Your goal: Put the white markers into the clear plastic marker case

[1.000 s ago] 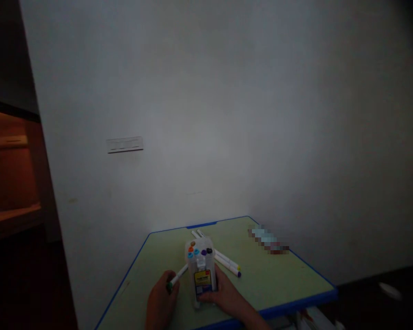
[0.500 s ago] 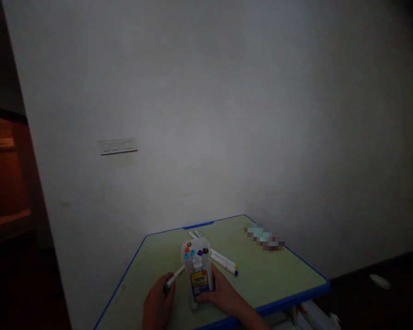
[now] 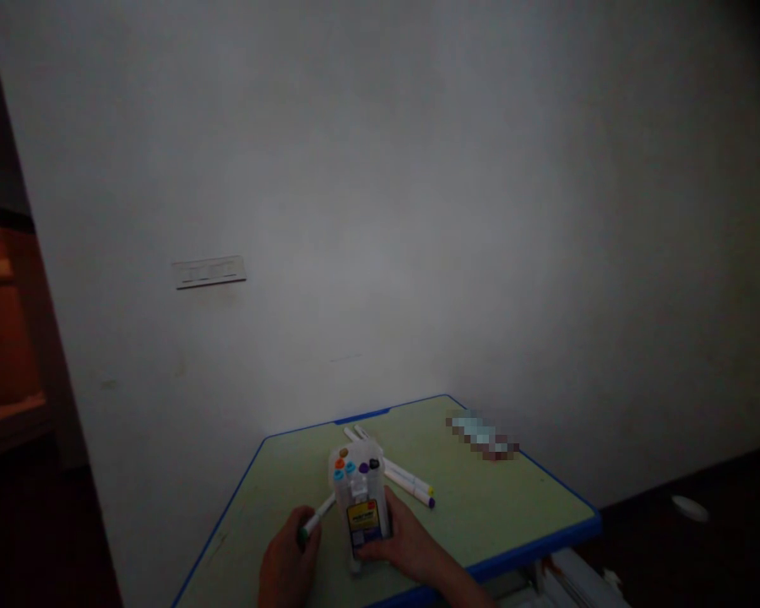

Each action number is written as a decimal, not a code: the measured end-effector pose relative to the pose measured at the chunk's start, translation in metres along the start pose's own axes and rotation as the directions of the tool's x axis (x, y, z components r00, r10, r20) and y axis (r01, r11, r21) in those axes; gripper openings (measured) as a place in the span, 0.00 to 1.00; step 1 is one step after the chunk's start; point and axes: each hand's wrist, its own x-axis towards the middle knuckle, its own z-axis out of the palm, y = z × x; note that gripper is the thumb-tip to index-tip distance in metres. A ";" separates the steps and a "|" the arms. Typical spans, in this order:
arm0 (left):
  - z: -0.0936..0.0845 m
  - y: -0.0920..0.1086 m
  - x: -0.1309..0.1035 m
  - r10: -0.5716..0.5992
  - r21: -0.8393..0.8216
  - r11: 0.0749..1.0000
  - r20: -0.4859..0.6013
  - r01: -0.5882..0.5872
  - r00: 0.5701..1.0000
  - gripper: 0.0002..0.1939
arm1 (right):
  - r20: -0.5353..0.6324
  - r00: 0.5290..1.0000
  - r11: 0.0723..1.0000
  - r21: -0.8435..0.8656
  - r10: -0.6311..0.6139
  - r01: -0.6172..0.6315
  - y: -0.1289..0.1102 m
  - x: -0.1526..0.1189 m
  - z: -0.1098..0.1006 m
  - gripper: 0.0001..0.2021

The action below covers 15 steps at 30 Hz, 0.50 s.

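My right hand is wrapped round a clear plastic marker case with a yellow and dark label, holding it upright over the table. Several markers stand in the case, their orange, blue, purple, black and brown ends showing at the top. To its left, my left hand grips a white marker by its green end. That marker points up and right, and its far tip is hidden behind the case. Two white markers, one with a yellow end and one with a purple end, lie on the table beyond my right hand.
The pale green table has a blue rim and stands against a grey wall. More white marker ends show behind the case. A pixelated item lies near the right edge. A wall plate is at left.
The view has shifted slightly, so the wall and table sit a little further left. Both hands keep their holds on the marker and the case.
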 end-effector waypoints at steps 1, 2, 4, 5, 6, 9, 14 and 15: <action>-0.001 0.001 0.000 0.000 -0.007 1.000 0.003 0.000 1.000 0.10 | 0.001 1.000 1.000 0.008 0.002 -0.002 -0.001 0.000 0.000 0.29; -0.001 0.002 -0.001 -0.001 -0.010 1.000 0.002 0.001 1.000 0.09 | 0.002 1.000 1.000 0.013 0.003 -0.003 -0.001 -0.001 0.000 0.29; -0.002 0.004 -0.001 -0.003 -0.015 1.000 -0.007 0.003 1.000 0.10 | 0.008 1.000 1.000 0.018 -0.004 0.004 -0.001 -0.001 0.000 0.29; -0.002 0.005 -0.001 -0.004 -0.018 1.000 -0.009 0.004 1.000 0.10 | 0.010 1.000 1.000 0.019 -0.011 0.010 -0.001 -0.001 0.000 0.29; -0.002 0.005 -0.001 -0.006 -0.023 1.000 -0.011 0.006 1.000 0.10 | 0.010 1.000 1.000 0.018 -0.016 0.016 0.000 -0.001 0.000 0.29; -0.001 0.004 0.000 -0.020 -0.039 0.999 -0.009 0.020 1.000 0.12 | 0.005 1.000 1.000 0.011 -0.017 0.017 0.002 0.000 -0.001 0.30; 0.001 0.001 0.001 -0.041 -0.057 0.998 -0.037 0.039 0.998 0.13 | 0.009 1.000 1.000 0.023 -0.016 0.015 0.005 0.002 -0.002 0.31; 0.001 0.001 0.001 -0.037 -0.062 0.997 -0.039 0.035 0.999 0.13 | 0.012 1.000 0.999 0.027 -0.021 0.021 0.006 0.002 -0.002 0.31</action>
